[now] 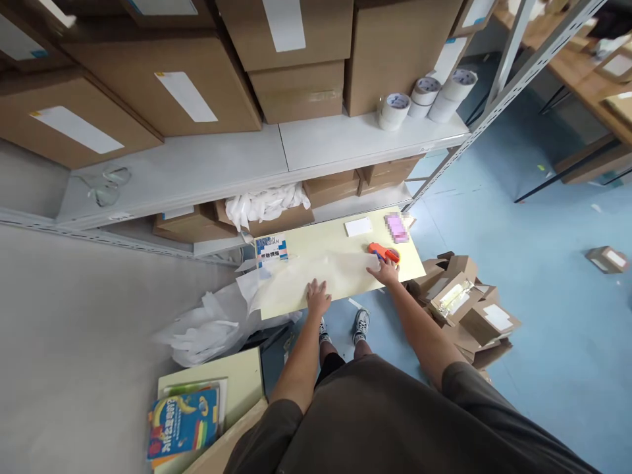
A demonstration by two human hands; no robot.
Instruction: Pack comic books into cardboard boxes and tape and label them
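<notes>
A thin whitish sheet, perhaps a plastic bag (301,275), lies spread over a pale yellow tabletop (412,263). My left hand (317,297) presses on its near edge, fingers spread and nothing gripped. At the sheet's right end is my right hand (385,271), its fingers apart and touching the edge; what lies under the palm is hidden. Just beyond those fingers sits an orange-red tape dispenser (382,253) with a blue part. The sheet's left end overlaps a blue-and-white printed book (271,249).
A white card (358,227) and a blurred pink item (396,227) lie at the table's back. Behind stands a shelf (336,141) with cartons and tape rolls (395,110). Flattened boxes (469,309) lie right; white bags (207,329) and picture books (185,421) are left.
</notes>
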